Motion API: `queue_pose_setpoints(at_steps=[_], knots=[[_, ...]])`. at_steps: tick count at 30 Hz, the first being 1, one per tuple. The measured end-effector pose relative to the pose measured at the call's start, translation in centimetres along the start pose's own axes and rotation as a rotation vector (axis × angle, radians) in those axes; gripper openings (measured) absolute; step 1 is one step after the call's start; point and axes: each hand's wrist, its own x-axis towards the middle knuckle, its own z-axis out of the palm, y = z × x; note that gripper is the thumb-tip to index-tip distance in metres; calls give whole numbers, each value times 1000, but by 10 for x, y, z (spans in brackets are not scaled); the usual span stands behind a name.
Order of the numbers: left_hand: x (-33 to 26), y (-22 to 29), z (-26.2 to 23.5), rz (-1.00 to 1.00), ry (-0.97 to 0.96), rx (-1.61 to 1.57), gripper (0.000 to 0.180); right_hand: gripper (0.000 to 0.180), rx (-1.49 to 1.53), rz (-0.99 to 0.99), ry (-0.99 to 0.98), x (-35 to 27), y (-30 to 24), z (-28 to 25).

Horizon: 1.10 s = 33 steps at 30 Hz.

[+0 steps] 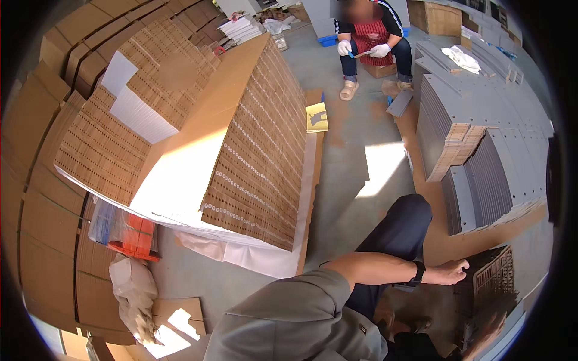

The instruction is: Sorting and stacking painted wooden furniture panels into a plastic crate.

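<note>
My left arm, with a dark watch on the wrist, stretches across to the lower right. There my left hand [447, 273] is closed at the upper edge of a dark plastic crate [495, 274] with slatted sides, its fingers curled at the rim. Close to the lower picture edge, my right hand [490, 331] is beside the same crate, smeared and in shadow, so its fingers are hard to read. The crate stands tilted by my bent knee, and what lies inside it is too dark to make out.
A tall stack of drilled boards [259, 144] stands to the left, cardboard packs [48, 240] behind it. Grey panels [481, 114] are piled on the right. Ahead sits a person [370, 45] in white gloves and a red apron, holding a small tool. An orange-red bin [137, 234] lies left.
</note>
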Motion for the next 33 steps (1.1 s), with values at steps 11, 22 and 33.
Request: queue_pose_setpoints(at_steps=[11,22,33], knots=[[-103,-21,-52,86,274,-12,15,47,851,-542,-509,40,-219,-36],[-185,24,-82,-61,320,-85,15,47,711,-860,-608,109,-267,131],[-115,48,-127,-330,101,-181,38,40,810,-357,-247,45,-264,-26]])
